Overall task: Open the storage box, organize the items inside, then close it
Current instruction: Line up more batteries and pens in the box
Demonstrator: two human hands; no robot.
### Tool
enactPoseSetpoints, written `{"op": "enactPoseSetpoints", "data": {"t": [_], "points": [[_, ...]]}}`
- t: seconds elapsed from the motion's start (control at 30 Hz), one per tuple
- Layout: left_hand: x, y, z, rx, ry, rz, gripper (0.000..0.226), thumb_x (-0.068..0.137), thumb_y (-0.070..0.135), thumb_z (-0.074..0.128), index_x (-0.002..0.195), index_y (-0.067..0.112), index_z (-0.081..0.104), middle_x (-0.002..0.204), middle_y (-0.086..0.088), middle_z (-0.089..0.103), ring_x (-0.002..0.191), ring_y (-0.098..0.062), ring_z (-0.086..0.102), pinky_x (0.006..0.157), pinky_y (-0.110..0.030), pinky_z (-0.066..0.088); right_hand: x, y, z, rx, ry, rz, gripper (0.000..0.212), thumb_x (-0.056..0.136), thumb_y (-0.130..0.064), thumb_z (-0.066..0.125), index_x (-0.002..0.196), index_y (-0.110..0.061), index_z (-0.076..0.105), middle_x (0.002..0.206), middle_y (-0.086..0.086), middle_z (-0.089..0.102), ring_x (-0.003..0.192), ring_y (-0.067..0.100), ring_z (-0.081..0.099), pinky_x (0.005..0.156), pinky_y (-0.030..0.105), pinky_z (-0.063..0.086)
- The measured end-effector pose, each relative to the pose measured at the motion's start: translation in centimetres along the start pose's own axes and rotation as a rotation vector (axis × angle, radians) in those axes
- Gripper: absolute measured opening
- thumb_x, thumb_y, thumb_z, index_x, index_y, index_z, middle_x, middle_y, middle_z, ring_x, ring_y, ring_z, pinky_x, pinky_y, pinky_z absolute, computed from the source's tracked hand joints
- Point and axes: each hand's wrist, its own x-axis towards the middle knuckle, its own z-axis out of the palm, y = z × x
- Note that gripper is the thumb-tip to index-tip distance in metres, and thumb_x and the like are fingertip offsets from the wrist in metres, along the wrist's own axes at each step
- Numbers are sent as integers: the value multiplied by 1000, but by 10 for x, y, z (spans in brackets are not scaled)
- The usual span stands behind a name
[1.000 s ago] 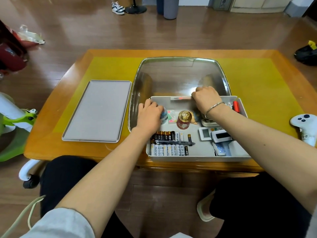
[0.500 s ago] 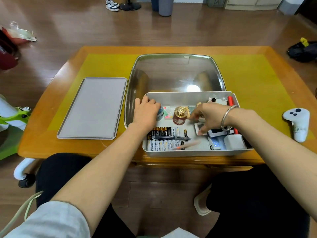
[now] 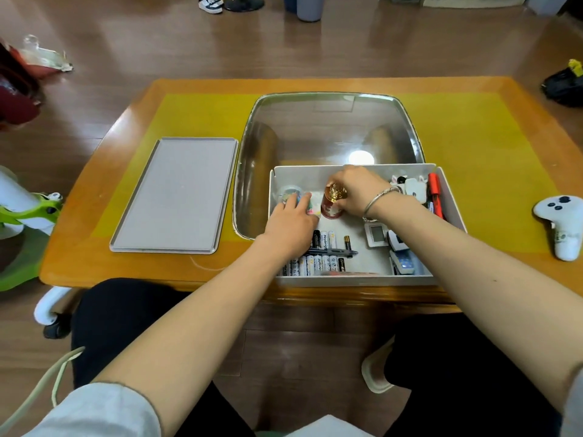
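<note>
A person seated at the table's (image 3: 504,127) near edge reached both hands into the open box (image 3: 454,216), which sat at that edge right of centre. The right hand (image 3: 356,192), a bangle (image 3: 377,201) on its wrist, curled its fingers round a red bottle (image 3: 330,207) with a gold cap, standing upright near the box's far wall. The left hand (image 3: 291,225) lay just beside it on the box's left side, fingers fairly straight and touching a colourful packet (image 3: 310,203); whether they pinched it could not be told. A tape roll (image 3: 288,193) sat in the far left corner of the box. Batteries (image 3: 318,263) lay in rows along the near wall, with a black pen (image 3: 334,252) across them. Small white devices (image 3: 377,234) and red markers (image 3: 434,190) filled the right side. A clear tub (image 3: 331,127) stood behind the box, touching it. The grey lid (image 3: 176,193) lay flat on the table's left half. A white controller (image 3: 560,225) rested near the right edge.
</note>
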Motion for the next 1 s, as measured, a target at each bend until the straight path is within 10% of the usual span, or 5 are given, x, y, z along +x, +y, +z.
{"op": "enactPoseSetpoints", "data": {"t": [0.53,1.0], "points": [[4,1,-4,-34,-104,-50,40,98,19,43,137,23,48,160,-14,-7,145,-40,-5,116,-52,12,-27,9,12,93,312,90,51,79,-5,59,128,-11,50,123,13,50,106,38,52,87,42,40],[3,2,-9,-17,-145,-59,49,96,14,40,144,21,35,160,-14,-3,145,-40,0,113,-52,19,-40,21,10,-200,265,189,33,77,-30,69,106,-17,66,110,6,55,108,30,42,85,37,28]]}}
